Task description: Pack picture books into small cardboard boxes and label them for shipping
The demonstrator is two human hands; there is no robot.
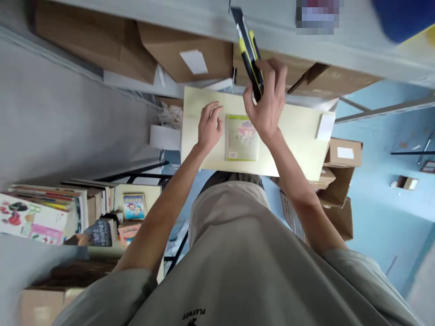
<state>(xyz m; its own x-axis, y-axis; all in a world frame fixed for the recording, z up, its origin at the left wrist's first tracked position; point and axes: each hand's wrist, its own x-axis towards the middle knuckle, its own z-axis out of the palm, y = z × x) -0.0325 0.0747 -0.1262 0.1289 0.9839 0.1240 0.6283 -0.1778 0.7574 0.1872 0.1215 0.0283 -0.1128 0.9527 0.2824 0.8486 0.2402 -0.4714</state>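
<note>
My right hand [269,102] is closed around a black and yellow box cutter [249,56]. The tool's front end points up and away from me, over the edge of the grey shelf; a second yellow-and-black strip runs along its right side, and I cannot tell if it is a separate tool. My left hand [210,127] hovers over the pale table [295,140] with its fingers loosely bent and apart, nothing in them. Between the two hands lies a flat, thin book [242,147] with a green border and a barcode, partly covered by my right hand.
A grey shelf [190,20] crosses the top, with cardboard boxes [190,54] beneath it. On the table's right end lies a white card [325,127]. More boxes [343,154] stand at right. Stacked books [50,213] fill a rack at left, beside a white roll [165,137].
</note>
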